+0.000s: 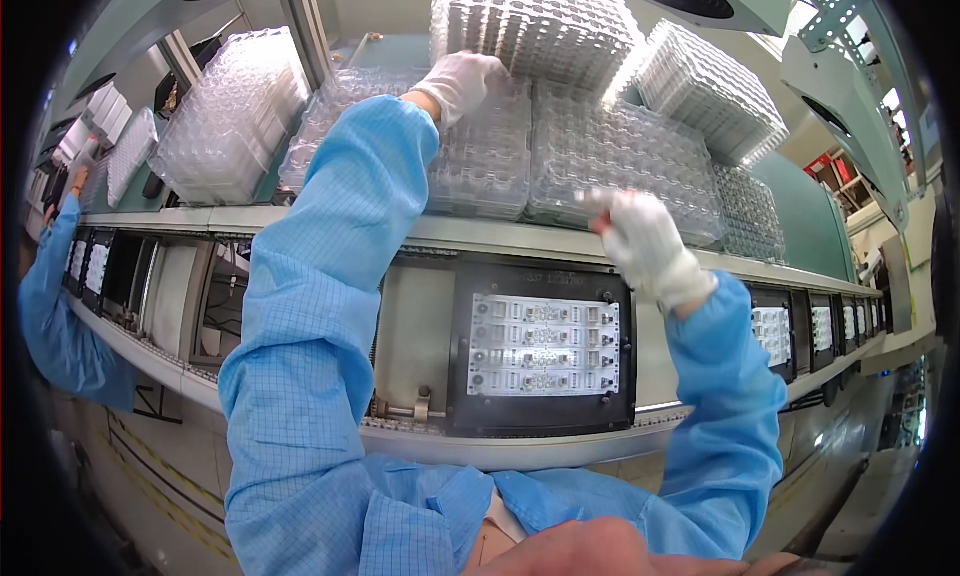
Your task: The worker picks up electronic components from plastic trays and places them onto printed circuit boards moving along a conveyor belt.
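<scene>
My left hand (462,84), in a white glove, reaches over the far part of a clear plastic compartment tray (478,161). Its fingers are bent together and point down; what they hold, if anything, is hidden. My right hand (645,246), also gloved, hovers by the front edge of a second clear tray (625,151). Its index finger stretches left, apart from the thumb, and nothing shows between them. Below, on the conveyor line, a black fixture (545,416) carries several white circuit-board strips (545,346) with small parts on them.
Tall stacks of clear trays (535,26) stand at the back, with more stacks at the right (710,91) and left (235,116). A metal rail (480,231) separates trays from conveyor. Further fixtures (772,336) line the right. A co-worker's blue sleeve (60,286) shows far left.
</scene>
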Demonstrator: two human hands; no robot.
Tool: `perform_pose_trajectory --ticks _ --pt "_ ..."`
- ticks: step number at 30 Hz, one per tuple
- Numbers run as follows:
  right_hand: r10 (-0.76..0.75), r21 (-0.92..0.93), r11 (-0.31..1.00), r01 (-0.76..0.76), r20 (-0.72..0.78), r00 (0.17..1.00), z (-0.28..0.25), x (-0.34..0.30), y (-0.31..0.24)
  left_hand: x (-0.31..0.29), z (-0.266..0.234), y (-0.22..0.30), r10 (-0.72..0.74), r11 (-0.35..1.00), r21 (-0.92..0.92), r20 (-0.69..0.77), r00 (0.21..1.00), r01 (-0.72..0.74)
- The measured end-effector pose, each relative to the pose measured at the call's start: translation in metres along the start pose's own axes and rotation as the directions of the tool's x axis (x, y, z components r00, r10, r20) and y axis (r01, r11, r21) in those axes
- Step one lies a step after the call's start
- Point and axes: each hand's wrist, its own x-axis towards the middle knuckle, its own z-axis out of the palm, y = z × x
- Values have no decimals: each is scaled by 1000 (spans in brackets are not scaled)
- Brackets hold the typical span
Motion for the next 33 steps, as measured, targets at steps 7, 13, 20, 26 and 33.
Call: perform_pose_trajectory --ticks 7,13,20,26,33 --pt "158 -59 985 -162 -80 984 38 137 33 -45 -52 44 127 986 -59 -324 938 -154" --pt "241 -328 921 -210 56 969 66 203 28 -137 -95 76 274 959 17 -307 911 -283" --pt "267 -292 924 -247 28 963 59 210 -5 -222 -113 105 157 977 -112 -196 968 -181" --pt "339 106 940 -326 -144 930 65 190 32 -262 -114 147 147 951 -254 -120 982 -174" --pt "385 731 575 -369 156 909 16 88 -30 -299 -81 203 183 924 -340 -17 983 -178"
